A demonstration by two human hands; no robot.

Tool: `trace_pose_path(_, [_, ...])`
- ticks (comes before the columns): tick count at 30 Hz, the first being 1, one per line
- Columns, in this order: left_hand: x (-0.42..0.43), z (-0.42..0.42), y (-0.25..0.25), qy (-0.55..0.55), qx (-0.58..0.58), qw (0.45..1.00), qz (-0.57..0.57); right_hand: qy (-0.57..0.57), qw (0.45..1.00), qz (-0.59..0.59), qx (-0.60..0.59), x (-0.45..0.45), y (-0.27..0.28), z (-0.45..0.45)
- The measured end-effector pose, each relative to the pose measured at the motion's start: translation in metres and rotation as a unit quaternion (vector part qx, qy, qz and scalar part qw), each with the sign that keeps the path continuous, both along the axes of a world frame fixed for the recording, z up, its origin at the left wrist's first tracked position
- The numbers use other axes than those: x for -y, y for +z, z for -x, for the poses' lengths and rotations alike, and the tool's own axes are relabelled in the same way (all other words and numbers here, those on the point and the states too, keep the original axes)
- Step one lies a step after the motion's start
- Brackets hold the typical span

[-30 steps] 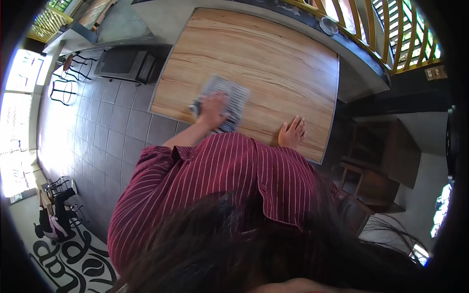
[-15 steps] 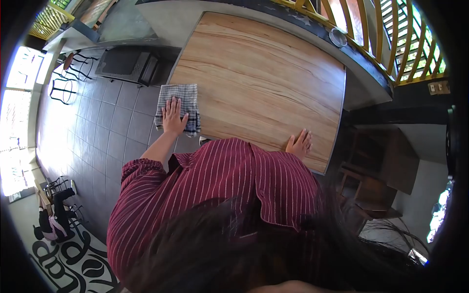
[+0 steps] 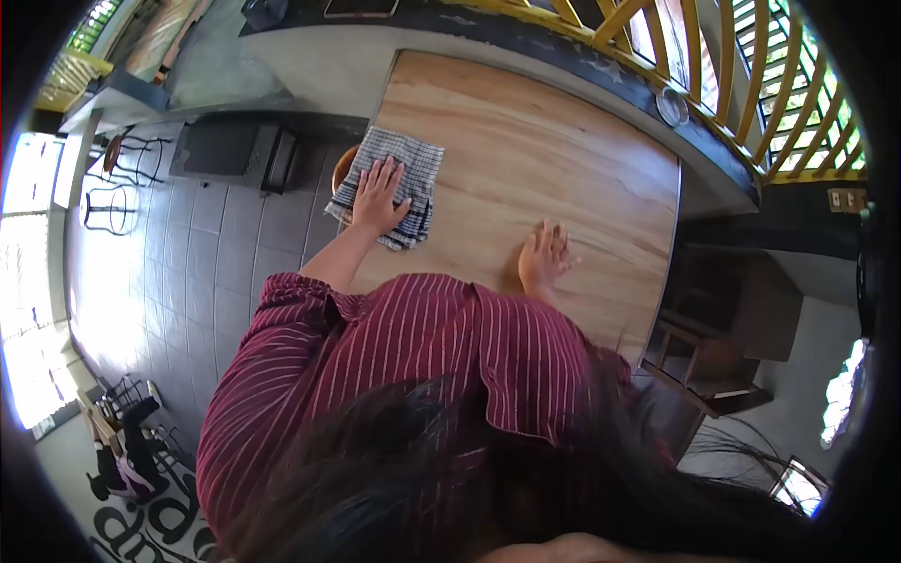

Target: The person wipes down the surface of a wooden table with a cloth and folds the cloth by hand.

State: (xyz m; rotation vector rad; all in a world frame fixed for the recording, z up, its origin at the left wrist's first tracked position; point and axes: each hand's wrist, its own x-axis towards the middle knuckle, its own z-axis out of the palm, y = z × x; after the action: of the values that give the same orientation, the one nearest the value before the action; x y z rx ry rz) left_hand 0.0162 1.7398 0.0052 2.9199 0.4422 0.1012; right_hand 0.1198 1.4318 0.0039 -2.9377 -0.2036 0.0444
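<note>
My left hand (image 3: 377, 199) lies flat with fingers stretched out on a folded checkered cloth (image 3: 413, 158) in black, grey and white. The cloth rests near the left edge of a wood-grain tabletop (image 3: 535, 141), and one side of it hangs past that edge. My right hand (image 3: 543, 259) is on the tabletop nearer the front, fingers spread and holding nothing. Both hands press palm down, well apart from each other.
A round brown edge (image 3: 343, 171), perhaps a stool seat, shows beside the table's left side. Behind the table runs a ledge with a glass dish (image 3: 671, 107) and yellow railing (image 3: 727, 66). Dark wooden furniture (image 3: 704, 366) stands at right. Another person (image 3: 131, 469) is far left.
The cloth under my left hand has moved right and further onto the tabletop. My right hand has shifted left and farther from my body. The view has tilted slightly.
</note>
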Motion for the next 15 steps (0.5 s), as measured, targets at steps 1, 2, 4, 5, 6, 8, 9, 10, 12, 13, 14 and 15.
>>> trace_pose_path(1, [-0.012, -0.018, -0.001, -0.006, 0.002, 1.000, -0.001, -0.006, 1.000, -0.001, 0.002, -0.001, 0.000, 0.000])
trace_pose_path(2, [-0.024, -0.037, -0.003, -0.008, 0.012, 1.000, -0.002, 0.001, 1.000, 0.002, 0.005, 0.002, 0.000, 0.001])
trace_pose_path(4, [-0.045, -0.078, -0.003, -0.007, 0.027, 1.000, -0.005, 0.005, 1.000, 0.009, 0.012, 0.003, 0.000, -0.001])
trace_pose_path(5, [-0.057, -0.102, -0.003, -0.013, 0.026, 1.000, -0.001, 0.005, 1.000, 0.010, 0.012, 0.004, 0.000, 0.000])
trace_pose_path(6, [-0.068, -0.126, -0.006, -0.012, 0.038, 0.999, -0.009, 0.005, 1.000, 0.013, 0.010, 0.004, 0.001, 0.000])
trace_pose_path(8, [-0.088, -0.170, -0.011, -0.017, 0.045, 0.999, -0.011, 0.004, 1.000, 0.015, 0.009, 0.007, 0.000, 0.000])
trace_pose_path(9, [-0.095, -0.191, -0.012, 0.000, 0.053, 0.998, -0.027, 0.009, 1.000, 0.010, 0.012, 0.006, 0.001, 0.000])
trace_pose_path(10, [-0.101, -0.207, -0.013, 0.018, 0.061, 0.997, -0.043, 0.002, 1.000, 0.015, 0.008, 0.004, 0.001, 0.000])
trace_pose_path(12, [-0.103, -0.226, -0.012, 0.038, 0.052, 0.997, -0.052, 0.009, 1.000, 0.005, 0.016, 0.003, 0.006, 0.002])
trace_pose_path(13, [-0.101, -0.231, -0.014, 0.067, 0.048, 0.995, -0.065, 0.003, 1.000, 0.010, 0.012, 0.002, 0.007, 0.002])
trace_pose_path(14, [-0.099, -0.232, -0.022, 0.070, 0.064, 0.992, -0.083, 0.003, 1.000, 0.008, 0.016, 0.001, 0.007, 0.001])
trace_pose_path(15, [-0.086, -0.227, -0.016, 0.065, 0.058, 0.993, -0.079, 0.003, 1.000, 0.006, 0.020, 0.000, 0.007, 0.002])
